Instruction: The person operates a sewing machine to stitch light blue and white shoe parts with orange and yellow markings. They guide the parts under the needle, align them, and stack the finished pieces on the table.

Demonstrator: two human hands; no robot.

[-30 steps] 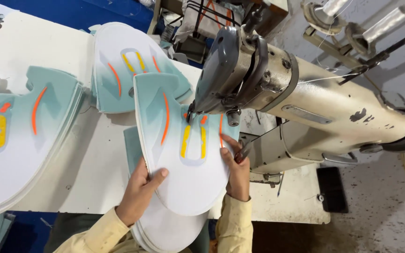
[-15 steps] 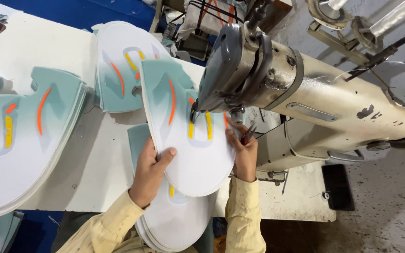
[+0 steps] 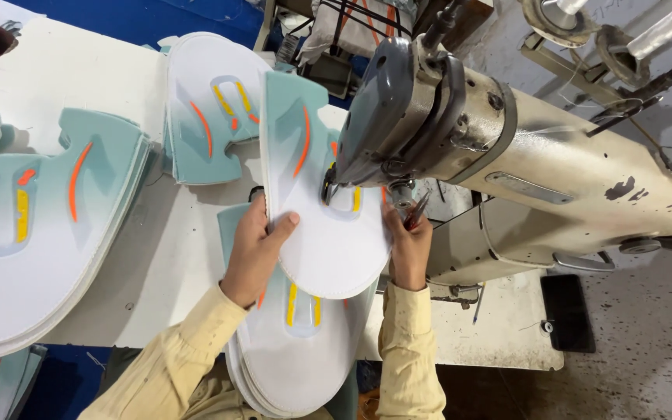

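Note:
A white and teal shoe-upper piece (image 3: 328, 241) with orange and yellow stripes lies under the needle of a beige sewing machine (image 3: 507, 148). My left hand (image 3: 254, 253) grips the piece's left edge, thumb on top. My right hand (image 3: 407, 253) holds its right edge just beside the needle, with a small reddish tool sticking out between the fingers. The machine head hides the needle and the piece's middle.
A stack of matching pieces (image 3: 297, 358) rests below my hands at the table's front edge. Another large stack (image 3: 33, 257) lies at the left and a smaller one (image 3: 211, 109) at the back of the white table (image 3: 173, 264). Thread spools (image 3: 561, 15) stand behind the machine.
The piece has slid away from me under the needle and turned a little. Both hands followed it forward along its edges.

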